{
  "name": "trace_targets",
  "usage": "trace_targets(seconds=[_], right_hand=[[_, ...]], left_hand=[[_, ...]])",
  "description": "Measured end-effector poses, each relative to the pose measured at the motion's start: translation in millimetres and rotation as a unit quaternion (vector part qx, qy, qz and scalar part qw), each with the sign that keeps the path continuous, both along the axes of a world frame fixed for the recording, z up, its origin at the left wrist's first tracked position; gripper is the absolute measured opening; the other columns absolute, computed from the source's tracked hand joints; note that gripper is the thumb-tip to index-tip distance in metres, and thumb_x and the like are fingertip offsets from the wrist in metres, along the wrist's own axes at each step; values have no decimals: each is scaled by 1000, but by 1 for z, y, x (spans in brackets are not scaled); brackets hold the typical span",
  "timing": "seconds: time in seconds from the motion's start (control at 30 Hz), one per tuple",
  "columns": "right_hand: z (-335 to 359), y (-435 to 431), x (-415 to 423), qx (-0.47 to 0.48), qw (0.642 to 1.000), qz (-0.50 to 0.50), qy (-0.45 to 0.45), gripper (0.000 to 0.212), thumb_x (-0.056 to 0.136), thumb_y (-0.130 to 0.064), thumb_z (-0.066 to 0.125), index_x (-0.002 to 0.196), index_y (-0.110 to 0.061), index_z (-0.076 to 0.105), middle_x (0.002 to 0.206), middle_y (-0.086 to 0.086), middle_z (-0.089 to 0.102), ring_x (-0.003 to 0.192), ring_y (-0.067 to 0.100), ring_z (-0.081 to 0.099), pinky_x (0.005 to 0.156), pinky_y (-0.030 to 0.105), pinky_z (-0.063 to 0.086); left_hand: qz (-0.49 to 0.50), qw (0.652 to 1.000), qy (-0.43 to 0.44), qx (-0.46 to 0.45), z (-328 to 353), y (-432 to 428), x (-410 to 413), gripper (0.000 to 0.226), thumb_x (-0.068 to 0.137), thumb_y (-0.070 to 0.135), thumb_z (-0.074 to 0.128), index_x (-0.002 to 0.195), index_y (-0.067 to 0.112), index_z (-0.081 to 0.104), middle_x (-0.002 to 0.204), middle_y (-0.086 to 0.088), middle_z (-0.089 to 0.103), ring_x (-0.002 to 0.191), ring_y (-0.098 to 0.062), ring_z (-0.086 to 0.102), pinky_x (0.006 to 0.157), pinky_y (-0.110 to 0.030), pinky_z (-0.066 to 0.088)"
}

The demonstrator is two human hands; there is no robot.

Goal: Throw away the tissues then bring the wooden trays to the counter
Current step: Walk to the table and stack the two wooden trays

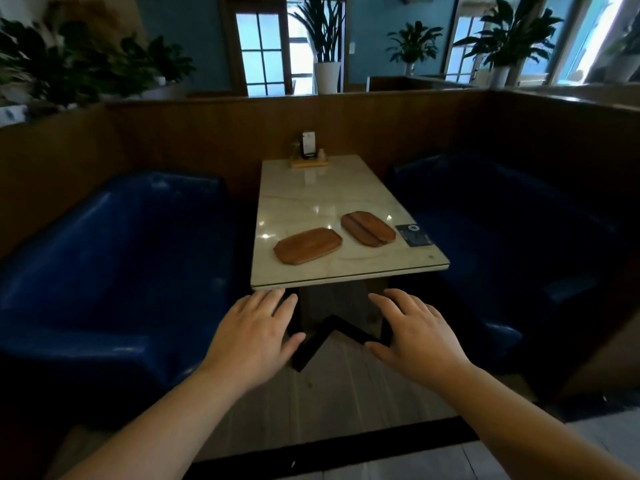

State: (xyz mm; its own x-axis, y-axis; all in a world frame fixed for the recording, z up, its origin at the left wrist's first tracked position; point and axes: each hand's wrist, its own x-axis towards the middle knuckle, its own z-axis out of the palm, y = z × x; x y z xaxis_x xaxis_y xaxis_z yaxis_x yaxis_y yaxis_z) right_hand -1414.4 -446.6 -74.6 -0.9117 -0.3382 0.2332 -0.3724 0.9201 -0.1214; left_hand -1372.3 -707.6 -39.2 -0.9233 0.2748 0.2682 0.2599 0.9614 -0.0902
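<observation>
Two wooden trays lie on the pale marble table [311, 195] in the booth. The left tray [307, 244] sits near the table's front edge, and the right tray [367, 228] lies just behind it to the right; they are close but apart. My left hand [252, 334] and my right hand [415, 332] are stretched out in front of the table's near edge, palms down, fingers spread, holding nothing. Both hands are short of the trays. No tissues are visible on the table.
A dark card [414, 234] lies at the table's right edge. A wooden condiment holder with a menu card [309, 152] stands at the far end. Blue padded seats flank the table, left [114, 271] and right [502, 237]. Wood partition walls enclose the booth.
</observation>
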Motion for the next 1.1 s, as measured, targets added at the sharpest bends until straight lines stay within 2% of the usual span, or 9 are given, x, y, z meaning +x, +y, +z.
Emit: trace_targets(seconds=[0.13,0.37,0.63,0.9,1.0,1.1], right_hand=[[-17,17,-85,-10,1000,3,-14,83,76,-66,57,144,-36,21,148,-2,38,134,19,37,107,41,36],[-34,46,-227,-18,997,17,-67,81,78,-65,56,145,-37,20,149,-4,34,135,19,33,109,40,32],[-53,48,-335,-28,995,26,-97,76,79,-62,57,142,-36,23,143,-5,39,130,18,39,105,40,38],[-85,32,-419,-29,992,-20,-124,75,79,-63,58,141,-36,25,143,-3,40,127,20,43,103,43,40],[-92,33,-435,-57,991,-22,-123,72,78,-62,60,137,-36,28,138,-3,44,119,20,50,92,42,48],[-103,32,-462,-175,961,-88,-196,70,76,-58,66,134,-32,36,129,-3,47,108,18,54,84,37,50]], left_hand=[[14,1000,-7,9,-17,15,-85,59,87,54,46,131,15,49,131,-9,57,118,-26,53,93,-43,48],[51,998,-37,22,-40,35,-214,59,88,54,45,131,14,50,132,-9,57,120,-25,52,93,-42,48],[65,993,-79,51,-66,42,-313,56,85,50,56,128,14,53,130,-8,59,117,-24,53,92,-42,49],[44,991,-112,50,-101,23,-411,58,86,55,49,132,19,47,135,-4,55,119,-23,51,89,-40,49],[42,990,-129,49,-107,19,-430,61,88,57,40,138,22,39,143,-2,46,125,-22,43,93,-41,44],[42,989,-133,50,-113,13,-443,63,88,61,32,139,23,37,146,-1,43,128,-21,41,94,-40,43]])
